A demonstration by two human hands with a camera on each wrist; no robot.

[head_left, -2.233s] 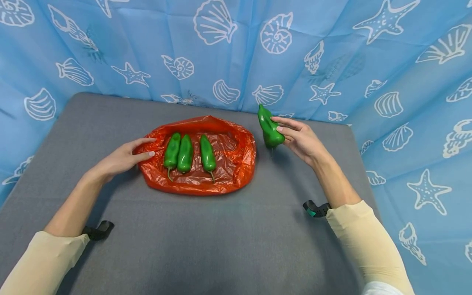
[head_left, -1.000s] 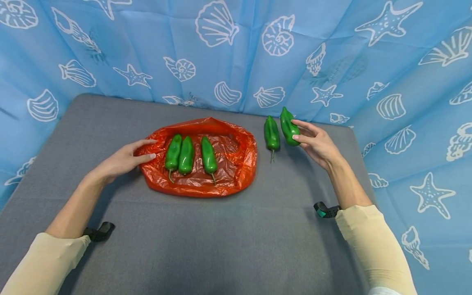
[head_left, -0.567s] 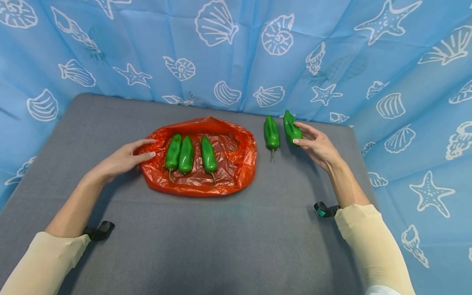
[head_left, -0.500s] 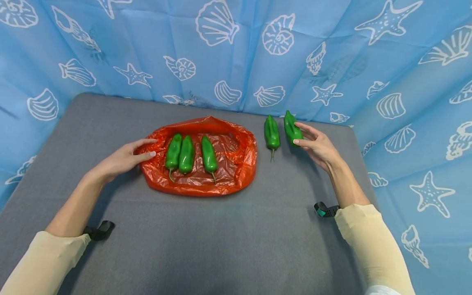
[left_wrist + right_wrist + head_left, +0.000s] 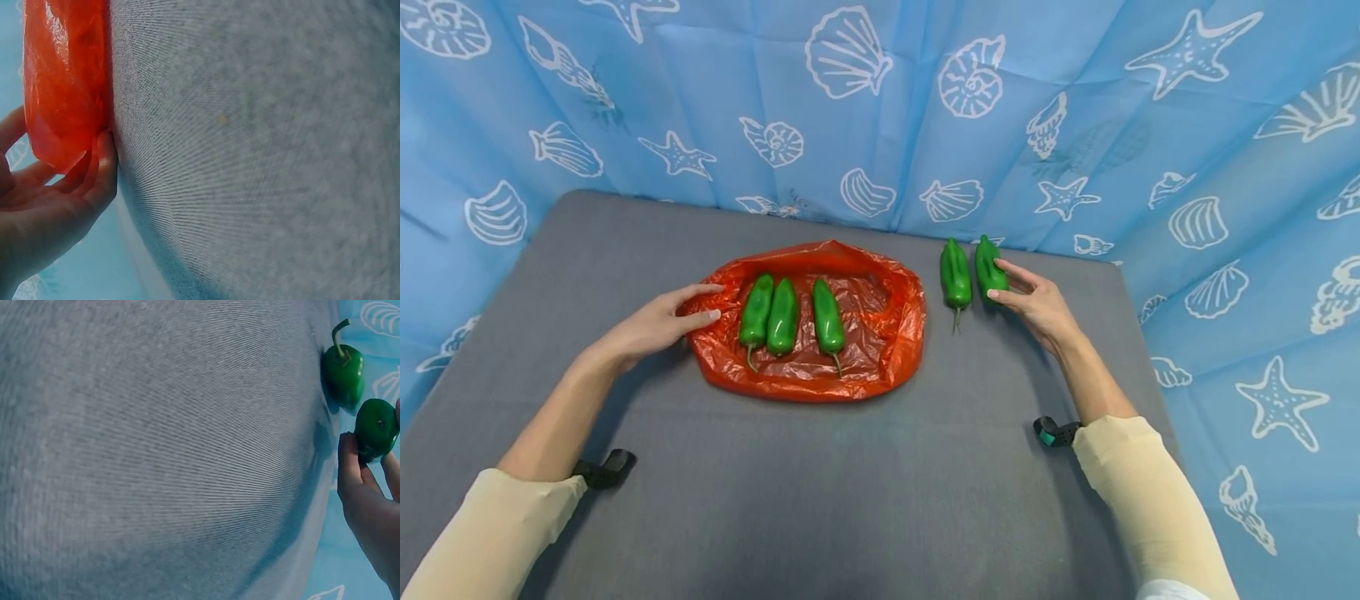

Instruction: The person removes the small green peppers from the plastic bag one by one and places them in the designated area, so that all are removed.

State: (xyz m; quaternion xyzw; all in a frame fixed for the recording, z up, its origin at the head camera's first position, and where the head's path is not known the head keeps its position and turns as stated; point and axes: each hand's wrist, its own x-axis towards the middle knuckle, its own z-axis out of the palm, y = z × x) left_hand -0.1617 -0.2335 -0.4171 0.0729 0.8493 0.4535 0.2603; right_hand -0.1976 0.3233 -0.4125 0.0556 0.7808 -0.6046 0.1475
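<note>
My left hand [image 5: 655, 327] holds the left end of an open red plastic bag [image 5: 811, 389], its rim rolled out. In the left wrist view the fingers [image 5: 105, 164] curl around the end of the bag. Inside the bag lie three glossy green peppers: one on the left [image 5: 756, 312], another close against it [image 5: 782, 320], and one apart on the right [image 5: 828, 318]. My right hand [image 5: 1037, 307] pinches a further green pepper [image 5: 988, 265] between thumb and fingers, low at the back of the table. Just left of it lies another green pepper [image 5: 956, 275], stem toward me.
Grey cloth covers the table [image 5: 820, 492]. A blue curtain [image 5: 895, 108] with white shell and starfish prints hangs right behind its back edge and along the right side. Each wrist wears a black camera mount, one on the left [image 5: 606, 469] and one on the right [image 5: 1052, 432].
The right hand has carried its pepper rightward from over the lying one, then down beside it, ending slightly nearer to it. The left hand, bag and peppers inside look unchanged.
</note>
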